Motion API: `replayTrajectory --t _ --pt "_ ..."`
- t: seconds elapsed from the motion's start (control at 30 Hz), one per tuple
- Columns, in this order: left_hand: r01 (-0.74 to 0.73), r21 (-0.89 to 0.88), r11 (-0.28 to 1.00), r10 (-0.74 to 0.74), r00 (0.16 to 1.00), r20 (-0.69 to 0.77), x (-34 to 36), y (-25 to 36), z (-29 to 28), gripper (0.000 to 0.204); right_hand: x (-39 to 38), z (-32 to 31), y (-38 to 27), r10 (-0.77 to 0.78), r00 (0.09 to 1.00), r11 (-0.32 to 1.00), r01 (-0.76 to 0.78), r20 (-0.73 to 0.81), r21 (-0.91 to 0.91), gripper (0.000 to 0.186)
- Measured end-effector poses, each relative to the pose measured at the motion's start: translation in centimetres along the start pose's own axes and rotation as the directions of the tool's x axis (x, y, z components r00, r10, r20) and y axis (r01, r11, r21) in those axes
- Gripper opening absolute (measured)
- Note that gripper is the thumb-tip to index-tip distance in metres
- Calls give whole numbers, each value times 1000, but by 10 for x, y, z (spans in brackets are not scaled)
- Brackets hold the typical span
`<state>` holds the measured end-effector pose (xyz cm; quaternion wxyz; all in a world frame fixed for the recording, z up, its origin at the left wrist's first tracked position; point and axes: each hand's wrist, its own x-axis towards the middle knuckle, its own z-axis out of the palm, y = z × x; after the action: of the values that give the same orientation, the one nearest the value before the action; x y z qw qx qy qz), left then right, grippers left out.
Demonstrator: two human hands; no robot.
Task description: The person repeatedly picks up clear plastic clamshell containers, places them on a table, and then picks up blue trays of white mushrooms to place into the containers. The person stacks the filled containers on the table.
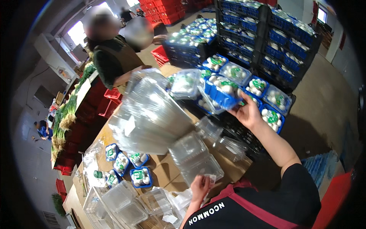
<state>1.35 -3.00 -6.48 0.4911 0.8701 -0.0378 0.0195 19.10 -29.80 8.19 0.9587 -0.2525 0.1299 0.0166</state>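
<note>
My right hand grips the edge of a blue tray of white mushrooms with a green label, tilted and slightly blurred, above other packed trays. Beneath it lie several more blue mushroom trays and clear lidded boxes on a black crate. Close to my body, my left hand is closed with a small white printed label at its fingers. Just beyond that hand, an open clear plastic clamshell box lies on the table.
A big bag of stacked clear boxes stands mid-table. Several small mushroom trays sit at the left, near a wire basket. Stacked crates rise behind. A co-worker stands across, beside a bench of green onions.
</note>
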Motion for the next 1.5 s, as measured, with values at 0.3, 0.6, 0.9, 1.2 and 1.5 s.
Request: replayTrajectory --t 0.3,0.6,0.9,1.2,1.5 --pt "-20 -37 999 21 999 31 2 7 -4 19 197 64 27 -138 990 990 137 -13 -45 32" --pt "205 -345 916 -152 973 173 -7 -40 36 14 277 83 76 -384 920 879 340 -74 -334 69" --pt "-15 -114 993 40 974 225 7 2 11 15 304 72 93 -684 727 469 381 -56 -797 88" --pt "-87 -53 995 97 972 213 9 9 2 17 305 77 104 -781 611 283 528 127 -801 76" --pt "-149 -9 989 148 973 176 11 13 -2 18 316 55 118 -660 675 -29 417 331 -909 65"
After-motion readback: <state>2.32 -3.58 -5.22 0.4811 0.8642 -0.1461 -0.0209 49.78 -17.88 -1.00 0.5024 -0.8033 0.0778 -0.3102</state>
